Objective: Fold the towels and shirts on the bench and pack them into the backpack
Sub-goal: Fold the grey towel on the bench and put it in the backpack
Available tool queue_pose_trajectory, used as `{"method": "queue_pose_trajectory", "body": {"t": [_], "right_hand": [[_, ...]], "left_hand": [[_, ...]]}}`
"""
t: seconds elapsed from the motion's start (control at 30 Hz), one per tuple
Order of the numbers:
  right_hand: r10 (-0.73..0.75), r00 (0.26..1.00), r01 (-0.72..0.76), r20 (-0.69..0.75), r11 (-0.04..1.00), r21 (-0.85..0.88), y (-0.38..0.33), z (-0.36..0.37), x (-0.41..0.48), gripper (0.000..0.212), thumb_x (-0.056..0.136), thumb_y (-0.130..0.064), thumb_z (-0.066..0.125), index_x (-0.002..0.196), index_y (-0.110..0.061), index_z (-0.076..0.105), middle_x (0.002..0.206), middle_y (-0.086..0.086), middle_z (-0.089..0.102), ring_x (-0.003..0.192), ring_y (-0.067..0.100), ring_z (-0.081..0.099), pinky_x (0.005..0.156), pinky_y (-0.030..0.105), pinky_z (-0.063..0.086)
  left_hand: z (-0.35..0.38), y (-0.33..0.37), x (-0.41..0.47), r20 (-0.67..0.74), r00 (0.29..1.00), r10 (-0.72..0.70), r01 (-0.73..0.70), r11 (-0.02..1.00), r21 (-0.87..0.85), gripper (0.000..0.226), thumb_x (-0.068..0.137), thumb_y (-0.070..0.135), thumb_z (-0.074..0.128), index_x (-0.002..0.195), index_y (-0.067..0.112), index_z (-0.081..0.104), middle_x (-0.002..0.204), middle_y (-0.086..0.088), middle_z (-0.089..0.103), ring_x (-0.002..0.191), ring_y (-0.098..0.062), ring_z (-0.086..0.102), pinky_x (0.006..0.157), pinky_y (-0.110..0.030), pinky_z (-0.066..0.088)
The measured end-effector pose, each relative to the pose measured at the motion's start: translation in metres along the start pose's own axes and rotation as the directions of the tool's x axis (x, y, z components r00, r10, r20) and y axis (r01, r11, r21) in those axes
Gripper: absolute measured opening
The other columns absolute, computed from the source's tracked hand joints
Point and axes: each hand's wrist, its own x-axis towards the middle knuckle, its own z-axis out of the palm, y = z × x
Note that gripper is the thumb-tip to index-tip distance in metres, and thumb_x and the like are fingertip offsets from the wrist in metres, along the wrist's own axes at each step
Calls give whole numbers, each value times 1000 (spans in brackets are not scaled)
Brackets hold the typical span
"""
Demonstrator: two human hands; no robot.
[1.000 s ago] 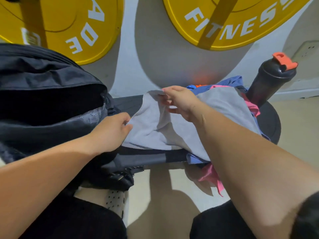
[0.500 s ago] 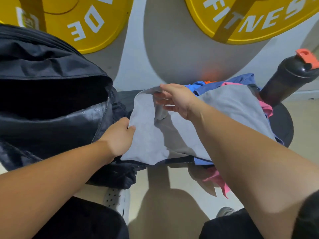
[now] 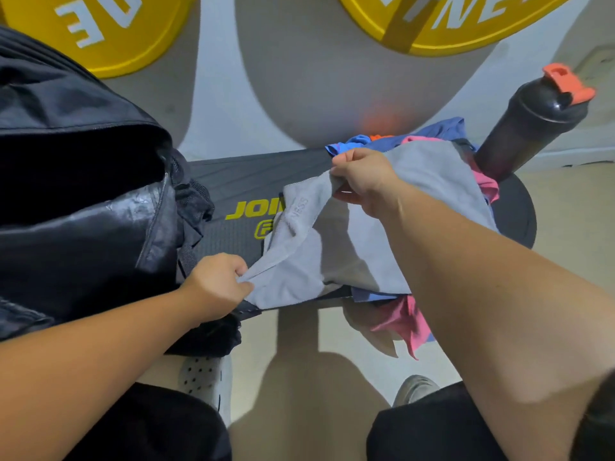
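Note:
A grey towel [image 3: 352,247] lies across the black bench [image 3: 246,181], partly over a heap of blue and pink clothes [image 3: 404,322]. My left hand [image 3: 216,284] pinches the towel's near left corner at the bench's front edge. My right hand [image 3: 364,179] grips the towel's far edge and holds it lifted off the bench. The open black backpack [image 3: 83,207] stands on the bench's left end, its dark mouth facing me. The clothes under the towel are mostly hidden.
A black shaker bottle [image 3: 529,118] with an orange lid stands at the bench's right end. Two yellow weight plates [image 3: 109,31] lean on the wall behind. My shoes [image 3: 206,380] and the pale floor show below the bench.
My right hand has drawn the towel's far edge to the right, uncovering the yellow lettering on the bench. My left hand has shifted toward me with the near corner.

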Motion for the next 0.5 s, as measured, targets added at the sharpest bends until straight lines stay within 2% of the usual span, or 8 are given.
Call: {"method": "queue_pose_trajectory", "body": {"t": [0.1,0.17,0.23,0.33,0.4,0.5], "right_hand": [[7,999,-6,38,1000,-12,-2,2,2,31,87,10,52,72,-18,53,74,7,51,67,23,54,59,28,60],[29,995,-25,94,999,-36,-7,11,0,29,89,11,47,82,-14,59,79,9,54,65,23,60,66,30,62],[24,984,-23,179,1000,-4,-15,29,-3,32,90,13,43,99,-9,64,90,12,63,67,22,70,77,34,62],[-30,944,8,329,998,69,-27,68,-10,34,92,7,51,117,-12,63,113,11,72,82,18,73,78,30,58],[-66,909,53,411,998,44,-32,94,-18,37,94,-3,57,126,-19,61,119,4,72,94,15,66,81,30,51],[-67,849,93,525,995,-23,-32,119,-30,43,94,-12,61,134,-27,57,121,-5,69,110,14,60,97,36,48]], "left_hand": [[-15,8,-11,-40,999,-32,28,995,-91,22,81,17,74,64,22,60,57,4,56,58,-13,52,51,-24,35],[-31,13,-24,-17,998,-54,51,991,-126,15,81,15,73,70,21,66,55,3,61,53,-13,55,51,-25,41],[-49,15,-40,25,997,-69,71,996,-59,10,80,13,69,75,22,68,59,3,69,57,-13,62,59,-29,53],[-74,16,-63,26,989,-144,144,990,5,14,76,12,69,82,24,65,63,3,72,62,-16,67,64,-33,56],[-85,14,-73,-6,982,-189,189,982,-28,19,74,11,68,85,23,60,62,1,72,57,-15,66,59,-32,54],[-88,9,-79,-74,977,-200,199,980,-19,17,71,9,66,83,15,55,61,-3,71,53,-13,65,49,-27,47]]}}
